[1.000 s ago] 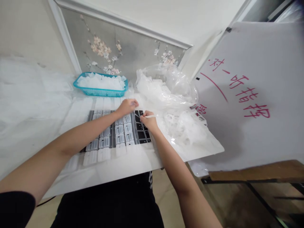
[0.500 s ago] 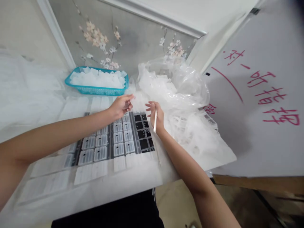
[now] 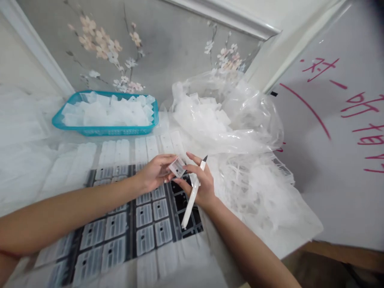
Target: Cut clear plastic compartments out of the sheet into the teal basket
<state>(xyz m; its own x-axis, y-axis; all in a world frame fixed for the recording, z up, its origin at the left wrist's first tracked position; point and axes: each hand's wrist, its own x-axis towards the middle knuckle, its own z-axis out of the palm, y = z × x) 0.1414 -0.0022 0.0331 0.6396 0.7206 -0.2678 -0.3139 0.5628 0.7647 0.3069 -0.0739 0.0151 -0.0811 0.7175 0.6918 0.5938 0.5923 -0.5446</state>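
A small translucent plastic box (image 3: 177,167) with a black dot on its face is pinched in the fingers of my left hand (image 3: 155,172). My right hand (image 3: 204,185) touches the box's right side with its fingertips. Tucked across that same hand is a white-handled knife (image 3: 191,202), its dark pointed blade upward and its handle end slanting down to the left. Under both hands lies a black gridded tray (image 3: 196,229). Similar translucent pieces (image 3: 144,215) sit in rows over its left and middle parts, and the black cells show at the right.
A blue basket (image 3: 117,130) heaped with translucent pieces stands at the back left. Behind my right hand bulges a clear plastic bag (image 3: 255,136) of similar pieces. Tangled plastic scrap (image 3: 249,196) covers the table's right side, beside a whiteboard (image 3: 339,172) with red writing.
My hands have come together around the small box, now clearly visible in my left fingers. The knife has turned in my right hand, showing its blade. The view has moved closer.
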